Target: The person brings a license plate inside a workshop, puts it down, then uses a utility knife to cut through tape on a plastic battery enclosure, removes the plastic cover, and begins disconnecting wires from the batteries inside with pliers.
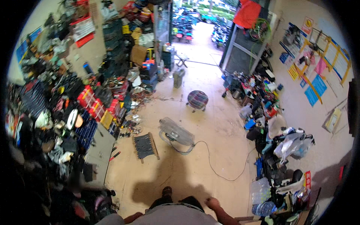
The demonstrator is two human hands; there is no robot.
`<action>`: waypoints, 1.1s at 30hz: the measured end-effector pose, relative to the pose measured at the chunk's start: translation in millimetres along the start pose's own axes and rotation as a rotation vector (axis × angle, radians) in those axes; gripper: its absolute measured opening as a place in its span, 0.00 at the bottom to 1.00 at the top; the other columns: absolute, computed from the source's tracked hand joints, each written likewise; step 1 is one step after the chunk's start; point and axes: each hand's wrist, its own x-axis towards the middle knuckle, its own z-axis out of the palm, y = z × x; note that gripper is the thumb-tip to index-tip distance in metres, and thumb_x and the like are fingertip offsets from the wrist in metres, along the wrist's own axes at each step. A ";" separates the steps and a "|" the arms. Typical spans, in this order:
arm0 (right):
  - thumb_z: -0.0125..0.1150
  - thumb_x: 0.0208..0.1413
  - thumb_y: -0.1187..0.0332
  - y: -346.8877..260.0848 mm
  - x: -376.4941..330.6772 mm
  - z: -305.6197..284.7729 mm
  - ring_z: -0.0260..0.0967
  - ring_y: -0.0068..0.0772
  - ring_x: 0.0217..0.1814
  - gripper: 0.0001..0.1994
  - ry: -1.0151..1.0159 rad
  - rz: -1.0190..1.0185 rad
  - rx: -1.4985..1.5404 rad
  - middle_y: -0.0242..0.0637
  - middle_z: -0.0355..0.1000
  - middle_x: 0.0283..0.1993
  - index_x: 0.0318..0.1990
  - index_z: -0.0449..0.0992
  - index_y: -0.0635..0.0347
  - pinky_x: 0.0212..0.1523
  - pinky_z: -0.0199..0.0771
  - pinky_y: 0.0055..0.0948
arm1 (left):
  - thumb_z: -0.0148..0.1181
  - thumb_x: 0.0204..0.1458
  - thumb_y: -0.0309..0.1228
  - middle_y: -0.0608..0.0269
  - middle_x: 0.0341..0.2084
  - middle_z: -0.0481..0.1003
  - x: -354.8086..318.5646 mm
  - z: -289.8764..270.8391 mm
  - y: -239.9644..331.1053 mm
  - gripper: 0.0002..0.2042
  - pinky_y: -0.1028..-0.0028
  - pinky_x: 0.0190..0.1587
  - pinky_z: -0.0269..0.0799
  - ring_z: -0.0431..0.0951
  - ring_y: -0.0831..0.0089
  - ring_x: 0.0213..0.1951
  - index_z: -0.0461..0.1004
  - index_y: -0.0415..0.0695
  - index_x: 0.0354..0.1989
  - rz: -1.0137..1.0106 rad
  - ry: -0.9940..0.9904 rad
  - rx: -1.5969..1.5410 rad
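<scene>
My right hand (212, 203) hangs beside my right hip, its fingers curled in, with nothing showing in it. Low at my left side, only a small part of my left hand (133, 217) shows, and its fingers cannot be made out. Neither hand touches anything I can see. On the floor ahead sits a grey floor fan (179, 132) on a curved stand, its cord (210, 159) looping out to the right. Left of the fan is a low wooden-framed stool (145, 146) with a dark seat. A round stool with a plaid cover (197, 99) stands farther off.
A cabinet (99, 155) heaped with tools and parts lines the left. Along the right wall lie piled goods, plastic bags (294, 144) and a large water bottle (264, 208). A dark green canister (178, 78) stands near the open doorway (202, 45), with parked scooters outside.
</scene>
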 end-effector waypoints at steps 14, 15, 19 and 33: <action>0.67 0.52 0.48 335.6 56.1 -93.1 0.82 0.45 0.46 0.18 -0.056 -0.173 -0.111 0.44 0.83 0.43 0.39 0.86 0.51 0.43 0.79 0.51 | 0.63 0.61 0.50 0.54 0.44 0.82 136.1 -134.3 481.1 0.26 0.61 0.43 0.81 0.81 0.63 0.42 0.80 0.37 0.53 0.159 0.021 -0.142; 0.68 0.53 0.51 291.6 137.2 -104.2 0.81 0.43 0.43 0.17 -0.100 0.040 0.179 0.42 0.83 0.41 0.40 0.86 0.52 0.41 0.79 0.49 | 0.61 0.61 0.54 0.53 0.39 0.82 136.0 -141.0 486.2 0.27 0.62 0.39 0.80 0.81 0.64 0.37 0.81 0.36 0.47 0.189 0.069 -0.168; 0.63 0.63 0.55 186.2 296.7 -285.8 0.78 0.29 0.29 0.21 0.026 0.288 0.721 0.43 0.82 0.35 0.46 0.83 0.68 0.35 0.80 0.35 | 0.59 0.61 0.58 0.50 0.41 0.82 91.0 -120.7 601.1 0.30 0.61 0.39 0.78 0.81 0.63 0.39 0.83 0.37 0.44 0.319 0.018 -0.119; 0.57 0.63 0.50 91.3 600.3 -520.0 0.77 0.52 0.55 0.23 -0.263 -0.213 0.299 0.50 0.80 0.52 0.51 0.82 0.61 0.60 0.73 0.44 | 0.58 0.61 0.56 0.56 0.35 0.82 218.0 -207.9 802.6 0.27 0.63 0.37 0.77 0.80 0.67 0.35 0.83 0.42 0.47 0.089 -0.206 0.095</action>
